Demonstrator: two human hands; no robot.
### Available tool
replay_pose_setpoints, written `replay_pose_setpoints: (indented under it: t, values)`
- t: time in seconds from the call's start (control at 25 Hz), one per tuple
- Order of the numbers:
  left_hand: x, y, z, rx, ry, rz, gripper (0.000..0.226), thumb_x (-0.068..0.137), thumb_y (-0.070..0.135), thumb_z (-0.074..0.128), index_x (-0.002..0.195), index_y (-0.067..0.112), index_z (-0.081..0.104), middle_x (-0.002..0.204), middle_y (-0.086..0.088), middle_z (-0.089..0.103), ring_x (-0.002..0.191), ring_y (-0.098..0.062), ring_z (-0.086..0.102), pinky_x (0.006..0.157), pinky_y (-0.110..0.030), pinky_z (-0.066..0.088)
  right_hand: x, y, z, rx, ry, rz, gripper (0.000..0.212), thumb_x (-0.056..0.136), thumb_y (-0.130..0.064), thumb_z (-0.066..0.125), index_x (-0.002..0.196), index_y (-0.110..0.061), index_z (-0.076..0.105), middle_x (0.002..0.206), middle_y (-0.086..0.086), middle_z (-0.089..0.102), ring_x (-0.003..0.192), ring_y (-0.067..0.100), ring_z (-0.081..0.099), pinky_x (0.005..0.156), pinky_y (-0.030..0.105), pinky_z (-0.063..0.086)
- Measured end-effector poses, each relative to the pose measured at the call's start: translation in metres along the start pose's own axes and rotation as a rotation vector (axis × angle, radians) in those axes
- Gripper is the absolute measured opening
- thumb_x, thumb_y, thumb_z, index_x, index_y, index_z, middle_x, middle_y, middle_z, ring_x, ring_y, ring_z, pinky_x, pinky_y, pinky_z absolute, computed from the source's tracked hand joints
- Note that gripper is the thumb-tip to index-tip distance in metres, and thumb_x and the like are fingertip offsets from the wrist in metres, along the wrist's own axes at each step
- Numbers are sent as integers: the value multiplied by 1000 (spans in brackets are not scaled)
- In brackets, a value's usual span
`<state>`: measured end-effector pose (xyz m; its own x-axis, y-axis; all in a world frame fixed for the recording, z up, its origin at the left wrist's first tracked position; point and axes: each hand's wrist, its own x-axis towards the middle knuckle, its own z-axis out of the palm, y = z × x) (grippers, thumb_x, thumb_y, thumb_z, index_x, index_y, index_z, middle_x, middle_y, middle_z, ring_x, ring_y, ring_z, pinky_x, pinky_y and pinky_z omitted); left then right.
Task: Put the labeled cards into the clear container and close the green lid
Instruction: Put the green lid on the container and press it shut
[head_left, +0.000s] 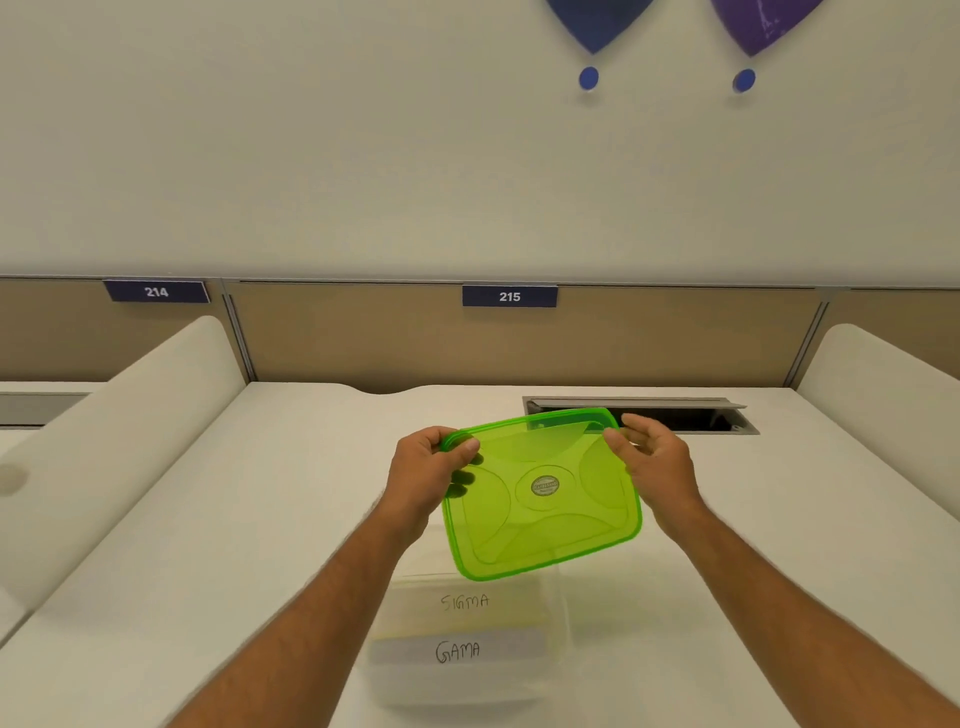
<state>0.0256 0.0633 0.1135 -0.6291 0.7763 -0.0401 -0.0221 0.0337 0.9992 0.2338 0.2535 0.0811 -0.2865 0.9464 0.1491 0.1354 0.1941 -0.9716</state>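
The translucent green lid (540, 493), a rounded rectangle with moulded ribs, is held tilted above the white desk (218, 519). Left hand (431, 478) pinches its far-left corner; right hand (654, 462) grips the far-right edge. Nearer, the clear container (558, 644) holds cards (462, 623) marked SIGMA and GAMA.

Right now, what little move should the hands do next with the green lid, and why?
Probably lower the lid toward you, over the container. Both hands, left hand and right hand, hold it tilted in the air, above and behind the box. The SIGMA card and GAMA card seem to be inside already, so closing is what's left.
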Motion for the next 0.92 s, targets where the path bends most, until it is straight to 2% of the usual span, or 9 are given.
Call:
replay_pose_setpoints:
  t: [0.04, 0.12, 0.2, 0.28, 0.4, 0.52, 0.68, 0.84, 0.92]
  values:
    - [-3, -3, -3, -27, 53, -11, 7, 91, 11, 69, 95, 5, 67, 86, -11, 74, 62, -19, 64, 58, -30, 55, -5, 2, 6, -56, 36, 1, 52, 80, -34, 76, 125, -15, 59, 118, 6, 67, 109, 24, 62, 94, 45, 52]
    - [-8, -9, -5, -129, 170, -45, 7, 90, 10, 70, 94, 4, 67, 88, -12, 73, 64, -21, 64, 59, -31, 56, -17, 4, 18, -130, 82, 29, 63, 79, -37, 77, 133, -13, 52, 133, 7, 59, 122, 24, 54, 104, 46, 44]
    - [-13, -15, -5, -279, 249, -106, 9, 88, 6, 71, 93, 3, 65, 89, -15, 70, 68, -24, 64, 58, -32, 57, -28, 4, 33, -86, 92, 133, 73, 78, -38, 78, 138, -12, 45, 143, 10, 49, 128, 26, 48, 107, 45, 40]
    - [-19, -20, -3, -426, 266, -177, 15, 85, -2, 71, 97, 0, 62, 90, -19, 67, 71, -29, 65, 55, -32, 57, -41, 2, 49, 25, 59, 280, 80, 77, -37, 79, 141, -13, 39, 145, 14, 44, 127, 29, 48, 106, 45, 41]
    - [-28, -26, 7, -565, 216, -269, 33, 75, -18, 66, 104, -3, 56, 95, -20, 63, 74, -32, 65, 60, -35, 56, -62, -6, 69, 322, -94, 505, 76, 80, -32, 77, 140, -8, 37, 126, 13, 55, 109, 29, 56, 95, 42, 48]
    - [-39, -29, 18, -610, 190, -307, 45, 69, -27, 62, 105, -2, 53, 99, -17, 62, 84, -35, 66, 65, -37, 56, -81, -19, 81, 517, -238, 608, 47, 83, -20, 74, 122, -1, 57, 112, 18, 66, 90, 33, 65, 77, 39, 57]
    - [-46, -34, 21, -581, 194, -308, 53, 66, -28, 66, 110, -3, 52, 100, -19, 64, 88, -35, 67, 65, -37, 56, -88, -24, 90, 623, -214, 579, 38, 85, 2, 65, 122, 0, 56, 102, 18, 69, 79, 29, 69, 58, 32, 58]
    - [-47, -32, 18, -562, 176, -280, 55, 66, -23, 71, 112, 2, 55, 100, -17, 68, 90, -33, 67, 65, -35, 55, -84, -26, 88, 637, -196, 552, 39, 86, 9, 61, 124, -2, 55, 102, 19, 69, 78, 29, 69, 55, 31, 59]
    - [-46, -33, 13, -609, 172, -274, 47, 73, -12, 75, 111, 4, 54, 96, -14, 67, 86, -31, 66, 64, -35, 56, -81, -26, 86, 624, -199, 544, 40, 86, 9, 61, 123, -5, 56, 99, 17, 69, 71, 28, 70, 53, 31, 59]
